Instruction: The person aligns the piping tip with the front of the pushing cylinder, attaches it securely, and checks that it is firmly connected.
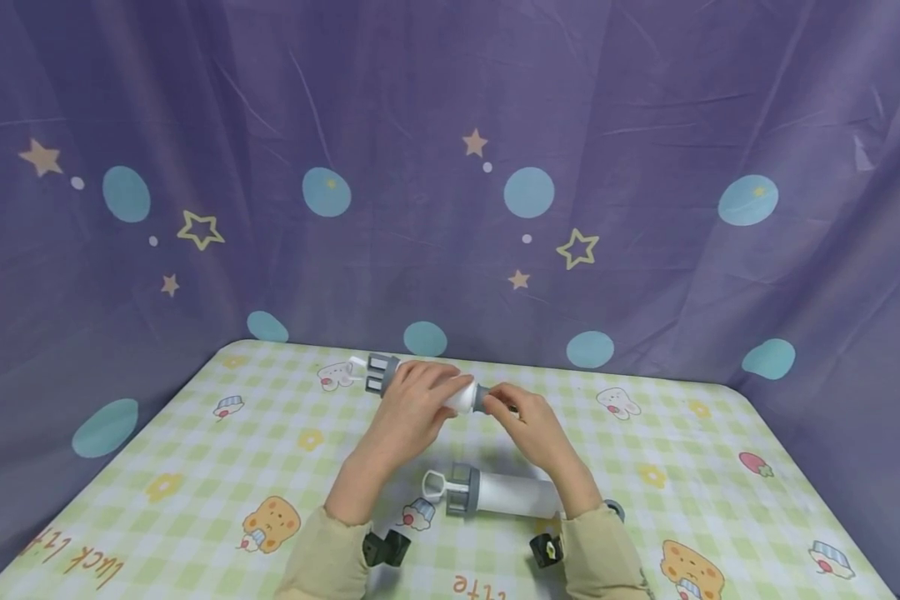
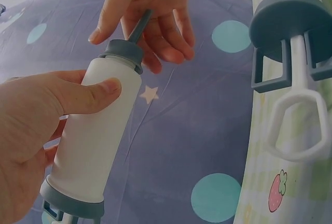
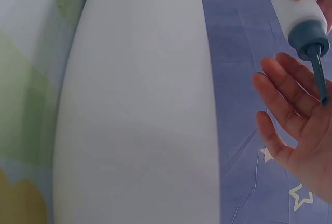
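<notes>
My left hand (image 1: 414,410) grips the barrel of a large white syringe (image 2: 98,125) with grey end pieces. Its pull handle points to the far left in the head view. At the other end sits a grey cap (image 2: 124,53) with a thin grey nozzle (image 2: 141,26). Beside that nozzle is my right hand (image 1: 531,423), its fingers (image 3: 282,97) loosely spread and the thumb apart from the cap in the left wrist view. Whether the nozzle touches the palm I cannot tell. Nearer to me, a second white syringe (image 1: 513,495) lies on the table, partly hidden by my right forearm.
A green-and-white checked cloth with printed figures covers the table (image 1: 307,475). Behind it hangs a purple curtain (image 1: 435,275) with stars and blue dots. The second syringe's ring handle (image 1: 434,486) points left, below my forearms. Dark wrist mounts (image 1: 386,549) sit at both cuffs.
</notes>
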Tool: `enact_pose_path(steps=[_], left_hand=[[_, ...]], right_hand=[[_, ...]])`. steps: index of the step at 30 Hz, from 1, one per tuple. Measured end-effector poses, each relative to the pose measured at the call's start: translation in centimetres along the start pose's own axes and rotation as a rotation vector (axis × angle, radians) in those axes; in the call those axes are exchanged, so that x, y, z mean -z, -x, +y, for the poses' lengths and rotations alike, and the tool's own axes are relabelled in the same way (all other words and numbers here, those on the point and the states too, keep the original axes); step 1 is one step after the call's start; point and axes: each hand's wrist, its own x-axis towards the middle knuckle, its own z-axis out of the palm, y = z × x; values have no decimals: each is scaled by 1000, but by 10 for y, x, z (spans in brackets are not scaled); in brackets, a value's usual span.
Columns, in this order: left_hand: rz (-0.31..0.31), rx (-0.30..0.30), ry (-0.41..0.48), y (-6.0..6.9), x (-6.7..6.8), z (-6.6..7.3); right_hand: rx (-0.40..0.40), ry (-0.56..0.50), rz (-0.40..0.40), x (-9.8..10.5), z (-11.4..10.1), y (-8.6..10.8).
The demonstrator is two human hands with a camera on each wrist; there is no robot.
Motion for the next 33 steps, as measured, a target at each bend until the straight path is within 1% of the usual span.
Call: enact_pose_path(steps=[3,5,9,12,16,20,23,28,33], left_hand=[[8,-2,4,0,0,-1],[8,-4,4,0,0,-1],[6,0,4,-1,1,-2],[4,1,1,-1,1,-2],[1,-2,0,-1,0,-2],[5,-4,5,-1,-1,-1],[11,-5,8,-1,-1,-1],[15,-7,13,-1,0,0],[16,-4,18,-1,0,1]], right_hand=[[7,-29,-4,0,1,0],[34,-36,5,0,3,0],[168,-16,52,0,5,-2],[272,-37,96,0,6,-4],[343,-57,135,0,7,-5],[366,-46,147,-1,5,-5],[368,-38,151,-1,4,-4],[353,-37,158,-1,5,-4],[336,-35,145,-1,7,-4]])
